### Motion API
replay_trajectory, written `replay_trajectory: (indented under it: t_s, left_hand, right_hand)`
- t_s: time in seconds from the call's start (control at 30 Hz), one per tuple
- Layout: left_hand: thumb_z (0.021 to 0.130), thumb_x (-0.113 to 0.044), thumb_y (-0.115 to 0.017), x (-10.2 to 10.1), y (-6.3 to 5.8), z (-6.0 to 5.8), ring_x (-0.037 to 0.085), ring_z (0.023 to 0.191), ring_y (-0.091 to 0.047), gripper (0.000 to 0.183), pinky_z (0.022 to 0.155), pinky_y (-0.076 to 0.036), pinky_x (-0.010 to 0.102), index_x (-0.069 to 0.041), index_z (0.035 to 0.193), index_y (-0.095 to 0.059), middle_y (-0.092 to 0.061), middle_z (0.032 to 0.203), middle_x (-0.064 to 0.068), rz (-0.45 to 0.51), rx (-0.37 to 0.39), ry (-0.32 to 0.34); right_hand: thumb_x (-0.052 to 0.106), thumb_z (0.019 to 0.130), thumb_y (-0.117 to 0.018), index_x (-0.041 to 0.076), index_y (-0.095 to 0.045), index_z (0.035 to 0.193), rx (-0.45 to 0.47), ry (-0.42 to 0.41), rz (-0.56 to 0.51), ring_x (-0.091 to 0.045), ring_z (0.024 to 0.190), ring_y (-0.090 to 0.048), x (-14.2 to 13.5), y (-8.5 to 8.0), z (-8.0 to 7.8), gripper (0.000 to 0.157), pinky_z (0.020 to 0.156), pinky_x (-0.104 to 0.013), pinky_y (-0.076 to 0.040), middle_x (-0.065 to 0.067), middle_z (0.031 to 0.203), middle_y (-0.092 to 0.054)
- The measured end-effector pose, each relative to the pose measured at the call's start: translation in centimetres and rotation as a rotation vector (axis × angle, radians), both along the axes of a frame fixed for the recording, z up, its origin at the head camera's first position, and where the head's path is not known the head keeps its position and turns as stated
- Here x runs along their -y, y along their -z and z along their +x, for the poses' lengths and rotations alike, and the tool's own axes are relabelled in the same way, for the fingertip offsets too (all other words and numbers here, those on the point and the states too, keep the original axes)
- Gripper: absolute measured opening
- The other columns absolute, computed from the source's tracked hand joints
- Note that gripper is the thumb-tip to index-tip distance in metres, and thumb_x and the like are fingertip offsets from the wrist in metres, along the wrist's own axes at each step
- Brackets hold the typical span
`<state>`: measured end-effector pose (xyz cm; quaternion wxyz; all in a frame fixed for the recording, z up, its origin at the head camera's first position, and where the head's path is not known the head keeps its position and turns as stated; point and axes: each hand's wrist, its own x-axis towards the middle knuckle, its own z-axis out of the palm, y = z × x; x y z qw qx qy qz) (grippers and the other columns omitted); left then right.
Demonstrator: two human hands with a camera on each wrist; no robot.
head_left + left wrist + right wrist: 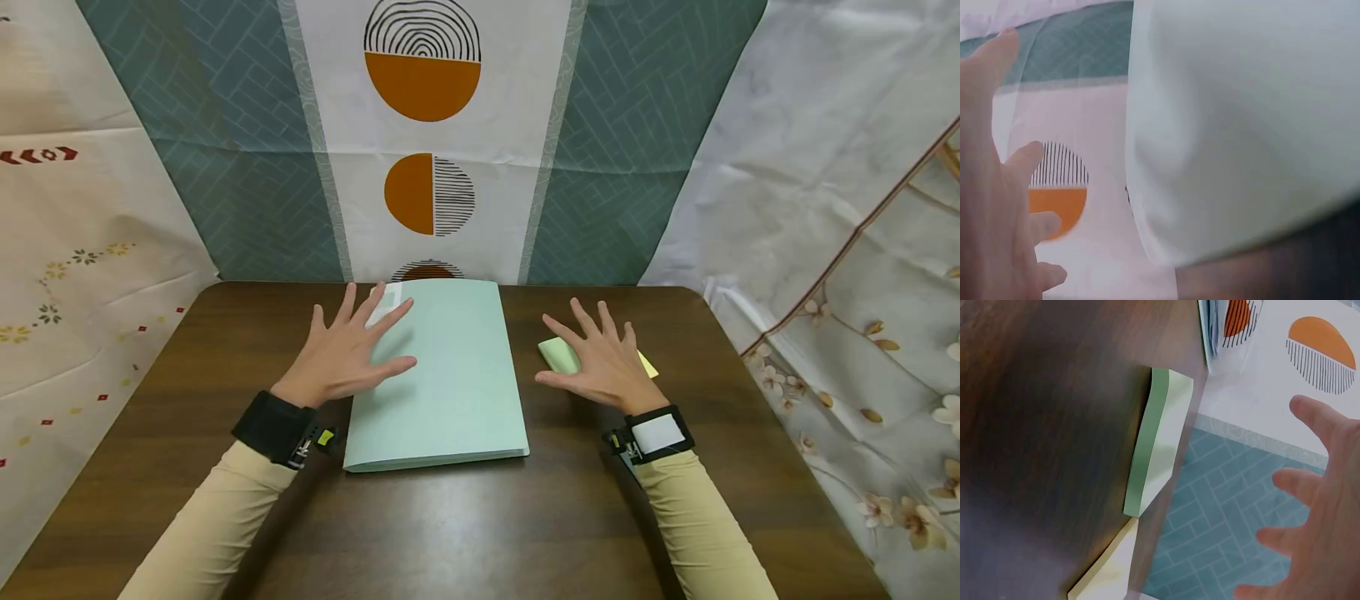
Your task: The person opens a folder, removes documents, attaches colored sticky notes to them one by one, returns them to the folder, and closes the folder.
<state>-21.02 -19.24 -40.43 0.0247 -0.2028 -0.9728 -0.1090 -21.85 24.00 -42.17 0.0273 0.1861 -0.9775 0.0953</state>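
We have both hands over the desk [435, 533], palms down and fingers spread. Our left hand [343, 354] hangs above the left edge of a pale green folder [450, 375], its grip wide, with the thumb and fingertips reaching over the cover and a soft shadow falling beneath them. The folder lies closed near the middle of the desk, its far edge close to the back, and a white label [386, 303] shows at its upper left corner, partly behind our fingers.

Our right hand [603, 367] is spread just as wide, its grip around nothing, above a green pad [558, 355] and a yellow pad [647, 365] to the right of the folder. From the head we see only part of each pad past the hand; from the right wrist we see them lying end to end, corners meeting or nearly so, though we cannot tell whether they touch.

On each wrist we wear a black strap, the left one [276, 427] and the right one [660, 433], over light yellow sleeves [217, 517]. Behind the desk hangs a cloth [502, 108] with orange and black-lined circles between blue-green bands.
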Motion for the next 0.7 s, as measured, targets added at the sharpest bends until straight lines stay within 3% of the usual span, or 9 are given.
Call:
replay_trajectory:
  t_s: [0.33,0.47,0.7]
  left_hand:
    - [0.098,-0.081,-0.059,-5.7,-0.2,2.0,0.051,0.177,-0.014,0.091,0.127,-0.021,0.091,-0.048,0.178,-0.027,-0.02,0.192,0.004,-0.017,-0.051,0.177]
    - [0.097,-0.083,-0.062,-7.1,-0.3,3.1,0.05,0.176,-0.022,0.092,0.125,-0.029,0.089,-0.048,0.176,-0.032,-0.027,0.19,0.005,-0.035,-0.084,0.228]
    - [0.094,-0.084,-0.065,-9.0,0.6,5.0,0.047,0.173,-0.032,0.093,0.124,-0.034,0.087,-0.046,0.174,-0.039,-0.037,0.185,0.007,-0.073,-0.082,0.297]
  right_hand:
    - [0.079,0.094,-0.068,0.042,-0.038,0.176,0.01,0.015,0.008,-0.063,0.172,-0.016,-0.8,0.4,0.2,0.094,0.122,-0.096,-0.02,-0.018,0.189,-0.023]
    - [0.081,0.095,-0.065,0.042,-0.039,0.175,-0.003,0.017,0.022,-0.064,0.171,-0.019,-0.9,0.6,0.2,0.093,0.12,-0.096,-0.023,-0.018,0.189,-0.025]
    - [0.082,0.094,-0.065,0.042,-0.039,0.175,-0.001,0.029,0.034,-0.064,0.171,-0.02,-1.1,0.9,0.3,0.094,0.121,-0.096,-0.023,-0.018,0.188,-0.025]
